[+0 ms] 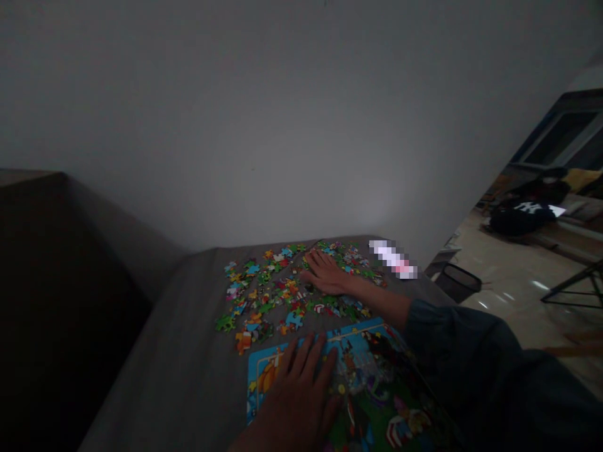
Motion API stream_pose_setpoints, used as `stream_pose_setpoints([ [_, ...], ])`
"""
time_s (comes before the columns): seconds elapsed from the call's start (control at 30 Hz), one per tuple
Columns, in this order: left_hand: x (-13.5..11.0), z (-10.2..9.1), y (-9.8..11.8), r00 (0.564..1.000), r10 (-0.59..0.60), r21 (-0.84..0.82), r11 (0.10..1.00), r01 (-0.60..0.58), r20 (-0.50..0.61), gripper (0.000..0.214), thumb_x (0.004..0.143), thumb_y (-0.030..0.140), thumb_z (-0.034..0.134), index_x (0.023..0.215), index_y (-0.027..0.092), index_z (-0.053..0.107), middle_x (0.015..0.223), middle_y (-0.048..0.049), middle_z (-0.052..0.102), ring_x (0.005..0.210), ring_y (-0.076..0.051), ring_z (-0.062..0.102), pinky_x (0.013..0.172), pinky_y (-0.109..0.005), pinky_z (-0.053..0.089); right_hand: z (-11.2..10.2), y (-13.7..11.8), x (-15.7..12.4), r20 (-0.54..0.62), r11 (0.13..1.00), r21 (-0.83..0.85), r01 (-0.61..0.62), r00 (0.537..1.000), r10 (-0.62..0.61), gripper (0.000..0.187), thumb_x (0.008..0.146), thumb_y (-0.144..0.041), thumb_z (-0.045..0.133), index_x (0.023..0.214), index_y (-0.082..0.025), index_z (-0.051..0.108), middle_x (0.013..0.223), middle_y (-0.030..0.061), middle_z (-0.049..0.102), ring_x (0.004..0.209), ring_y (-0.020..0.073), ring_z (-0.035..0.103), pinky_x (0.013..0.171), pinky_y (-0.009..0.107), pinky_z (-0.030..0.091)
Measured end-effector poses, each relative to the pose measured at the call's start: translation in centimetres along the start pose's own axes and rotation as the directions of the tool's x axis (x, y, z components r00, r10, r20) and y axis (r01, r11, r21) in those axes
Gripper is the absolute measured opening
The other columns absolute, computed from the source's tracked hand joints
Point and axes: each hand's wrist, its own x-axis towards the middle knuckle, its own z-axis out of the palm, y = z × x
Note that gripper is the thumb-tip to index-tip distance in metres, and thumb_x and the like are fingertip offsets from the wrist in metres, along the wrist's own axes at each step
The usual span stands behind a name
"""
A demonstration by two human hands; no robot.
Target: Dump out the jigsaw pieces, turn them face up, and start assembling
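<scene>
Loose jigsaw puzzle pieces (264, 307) in many colours lie spread over a grey cloth-covered surface (174, 358). My right hand (326, 273) rests palm down among them, fingers stretched toward the wall; whether a piece is under it is hidden. Closer to me lies a colourful puzzle picture (362, 370) with a blue border and cartoon figures. My left hand (301, 389) lies flat on its left part, fingers spread, covering some of the picture. The near edge of the picture runs out of view.
A pale wall (264, 138) rises right behind the surface. A blurred-out bright object (393, 258) lies at the far right corner. On the left stands a dark piece of furniture (61, 301). Beyond the right edge are a shiny floor (499, 289), a dark bin-like object (455, 282) and a seated person (522, 216).
</scene>
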Motion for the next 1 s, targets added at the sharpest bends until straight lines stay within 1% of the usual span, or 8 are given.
stream_pose_setpoints([
  [0.13, -0.2, 0.4, -0.1, 1.0, 0.011, -0.016, 1.0, -0.012, -0.015, 0.061, 0.107, 0.051, 0.032, 0.16, 0.022, 0.031, 0.168, -0.0126, 0.019, 0.155, -0.036, 0.018, 0.124, -0.063, 0.022, -1.3, 0.0, 0.6, -0.009, 1.0, 0.006, -0.016, 1.0, 0.016, 0.098, 0.095, -0.076, 0.001, 0.159, -0.011, 0.035, 0.17, 0.016, 0.019, 0.159, 0.0307, 0.009, 0.128, 0.05, 0.009],
  [0.27, -0.3, 1.0, -0.4, 0.998, 0.022, -0.05, 0.998, -0.025, -0.058, 0.063, 0.108, 0.056, 0.024, 0.161, 0.024, 0.03, 0.169, -0.0111, 0.018, 0.156, -0.034, 0.017, 0.126, -0.061, 0.02, -2.3, -1.6, 2.5, -0.03, 1.0, 0.009, -0.002, 1.0, 0.003, 0.094, 0.095, -0.078, 0.005, 0.163, -0.016, 0.027, 0.171, 0.0125, 0.014, 0.158, 0.0316, 0.01, 0.128, 0.051, 0.012],
  [0.37, -0.4, 1.3, -0.6, 0.996, 0.029, -0.06, 0.998, -0.034, -0.087, 0.064, 0.107, 0.058, 0.021, 0.161, 0.025, 0.03, 0.169, -0.0112, 0.019, 0.156, -0.033, 0.017, 0.126, -0.06, 0.02, -1.9, -4.2, 4.0, -0.013, 0.998, 0.008, 0.069, 0.998, -0.069, 0.093, 0.095, -0.079, 0.011, 0.163, -0.018, 0.024, 0.172, 0.0095, 0.01, 0.159, 0.0288, 0.008, 0.129, 0.045, 0.011],
  [0.5, -0.3, 1.5, -0.7, 0.993, 0.053, -0.027, 0.998, -0.056, -0.107, 0.062, 0.108, 0.055, 0.024, 0.16, 0.024, 0.032, 0.168, -0.0123, 0.024, 0.156, -0.033, 0.02, 0.126, -0.059, 0.021, -0.4, -7.7, 5.2, 0.029, 0.988, 0.013, 0.157, 0.987, -0.157, 0.09, 0.097, -0.076, 0.012, 0.164, -0.018, 0.023, 0.172, 0.0091, 0.006, 0.159, 0.029, 0.004, 0.129, 0.046, 0.007],
  [0.6, -0.3, 1.6, -0.7, 0.991, 0.053, 0.0, 0.999, -0.053, -0.125, 0.059, 0.108, 0.053, 0.029, 0.16, 0.025, 0.033, 0.168, -0.0115, 0.026, 0.156, -0.032, 0.022, 0.126, -0.057, 0.023, 0.4, -9.0, 6.0, 0.056, 0.979, 0.026, 0.202, 0.978, -0.203, 0.086, 0.099, -0.073, 0.012, 0.164, -0.018, 0.02, 0.172, 0.0085, 0.007, 0.159, 0.0254, 0.004, 0.129, 0.044, 0.007],
  [0.8, -0.4, 1.8, -0.7, 0.99, 0.056, -0.013, 0.998, -0.058, -0.13, 0.061, 0.108, 0.054, 0.028, 0.16, 0.023, 0.033, 0.168, -0.0126, 0.024, 0.156, -0.032, 0.021, 0.127, -0.057, 0.02, 0.5, -7.2, 7.0, 0.09, 0.983, 0.045, 0.179, 0.979, -0.182, 0.088, 0.099, -0.072, 0.01, 0.165, -0.013, 0.011, 0.172, 0.0109, 0.004, 0.159, 0.025, 0.001, 0.128, 0.047, 0.005],
  [0.9, -0.5, 1.7, -0.5, 0.991, 0.049, -0.031, 0.998, -0.053, -0.125, 0.061, 0.108, 0.053, 0.028, 0.16, 0.023, 0.032, 0.169, -0.0118, 0.023, 0.156, -0.032, 0.02, 0.126, -0.057, 0.02, 0.3, -6.4, 6.3, 0.122, 0.984, 0.049, 0.171, 0.977, -0.175, 0.095, 0.097, -0.076, 0.01, 0.165, -0.01, 0.006, 0.172, 0.0121, 0.0, 0.159, 0.0258, -0.003, 0.128, 0.047, 0.003],
  [1.0, -0.5, 1.4, -0.4, 0.992, 0.051, -0.049, 0.997, -0.057, -0.119, 0.061, 0.108, 0.053, 0.026, 0.16, 0.022, 0.033, 0.168, -0.0126, 0.023, 0.156, -0.032, 0.019, 0.126, -0.058, 0.02, 0.2, -6.7, 5.3, 0.156, 0.985, 0.052, 0.163, 0.973, -0.17, 0.102, 0.093, -0.081, 0.01, 0.164, -0.008, 0.005, 0.171, 0.0136, -0.003, 0.158, 0.0267, -0.007, 0.128, 0.048, 0.0],
])
